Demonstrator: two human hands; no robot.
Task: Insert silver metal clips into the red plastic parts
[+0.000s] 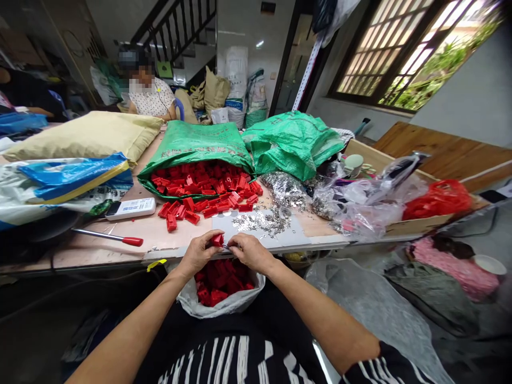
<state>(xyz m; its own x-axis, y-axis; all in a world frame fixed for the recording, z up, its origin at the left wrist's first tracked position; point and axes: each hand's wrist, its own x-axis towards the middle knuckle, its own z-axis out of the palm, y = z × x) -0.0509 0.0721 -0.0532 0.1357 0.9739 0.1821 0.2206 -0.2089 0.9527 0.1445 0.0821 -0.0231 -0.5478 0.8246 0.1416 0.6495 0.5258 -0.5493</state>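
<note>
My left hand (200,253) pinches a small red plastic part (218,240) at the table's front edge. Close on its right, my right hand (248,250) has its fingers pressed together on a small thin metal piece (226,246), held against the red part; its exact kind is too small to make out. Below both hands, a white sack (234,308) full of the same red parts stands open at my lap. On the table ahead lie flat silvery metal pieces (270,221) in a loose scatter. Behind them, more red parts spill from a green woven sack (204,140).
To the left are a lever with a red grip (133,241), a white box-shaped device (132,208) and a stuffed beige sack (88,133). At right, clear bags (364,210) fill a wooden tray (416,226). Across the table sits a person (154,98).
</note>
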